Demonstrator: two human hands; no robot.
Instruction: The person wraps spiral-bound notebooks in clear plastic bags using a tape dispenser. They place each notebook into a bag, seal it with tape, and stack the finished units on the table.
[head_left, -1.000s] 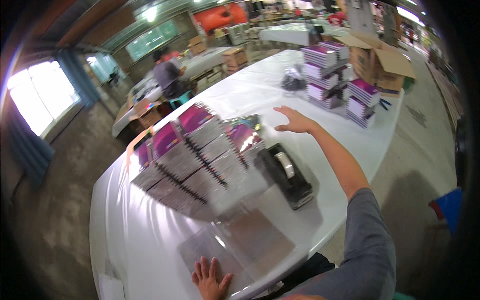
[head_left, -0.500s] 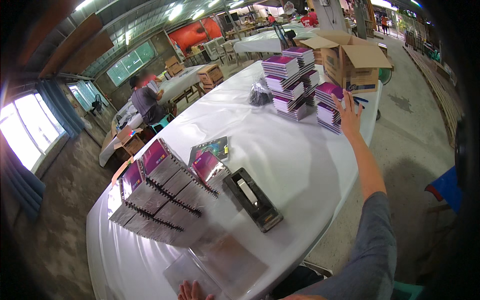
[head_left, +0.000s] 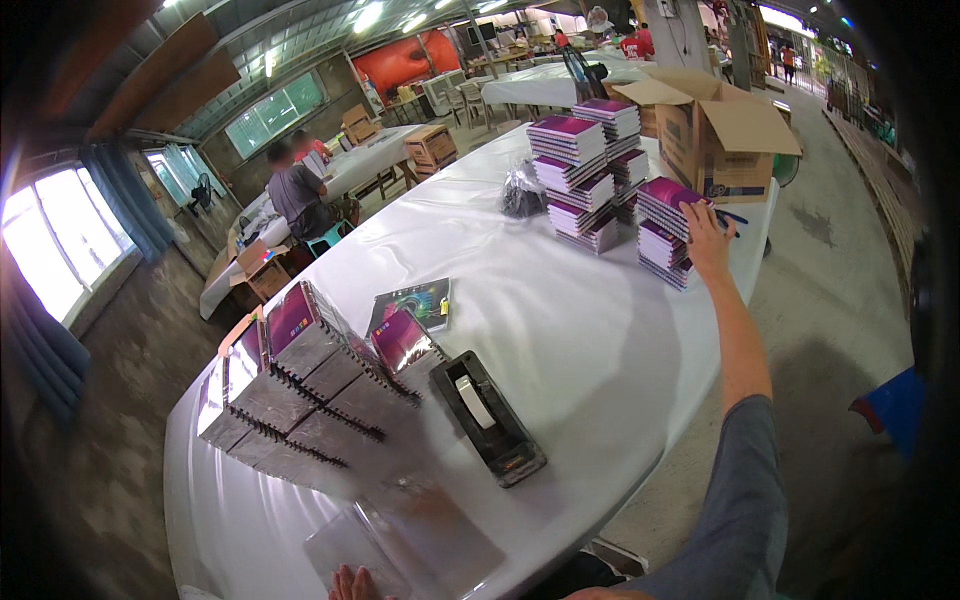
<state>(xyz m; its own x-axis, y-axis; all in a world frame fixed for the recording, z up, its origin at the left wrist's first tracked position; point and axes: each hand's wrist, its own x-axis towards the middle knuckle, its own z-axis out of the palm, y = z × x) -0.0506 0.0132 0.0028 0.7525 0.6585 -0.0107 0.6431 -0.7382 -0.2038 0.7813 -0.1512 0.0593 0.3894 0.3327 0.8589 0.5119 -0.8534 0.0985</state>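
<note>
your white bench, kinda roomy middle, workshop around, right hand half-curled on edge-side notebooks, grip unclear, left hand flat on plastic

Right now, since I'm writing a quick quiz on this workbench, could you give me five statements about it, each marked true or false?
1. The right hand is at the shorter stack. True.
2. The tape dispenser lies right of the near notebooks. True.
3. The left hand rests on the tape dispenser. False: it is on the clear plastic.
4. The big carton is shut. False: its flaps stand open.
5. The plastic bag sits left of the taller stacks. True.
</note>
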